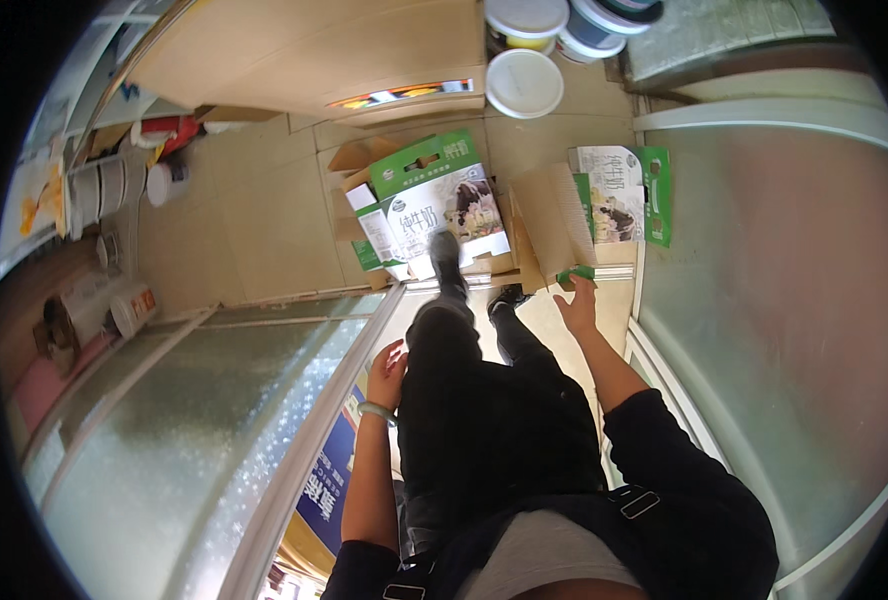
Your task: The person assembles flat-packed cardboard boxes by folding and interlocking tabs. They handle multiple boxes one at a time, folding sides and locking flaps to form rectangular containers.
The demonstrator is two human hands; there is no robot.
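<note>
My right hand [577, 304] pinches the green edge of an opened cardboard box [554, 215], whose plain brown inner side faces up. To its right, a green-and-white printed panel [609, 195] with a cow picture lies on the floor; I cannot tell whether it belongs to the same box. My left hand [387, 376] hangs beside my left thigh, holding nothing, with its fingers loosely curled and a bangle at the wrist. Ahead of me lies another green-and-white cardboard box [429, 205] with a handle slot. My left shoe [446, 255] is over its near edge.
Frosted glass panels stand on my left [224, 420] and right [774, 260], with a metal-edged sill between them. Beyond are a large brown carton [314, 55] and several lidded tubs [524, 84]. Shelving with white containers [99, 190] lines the left.
</note>
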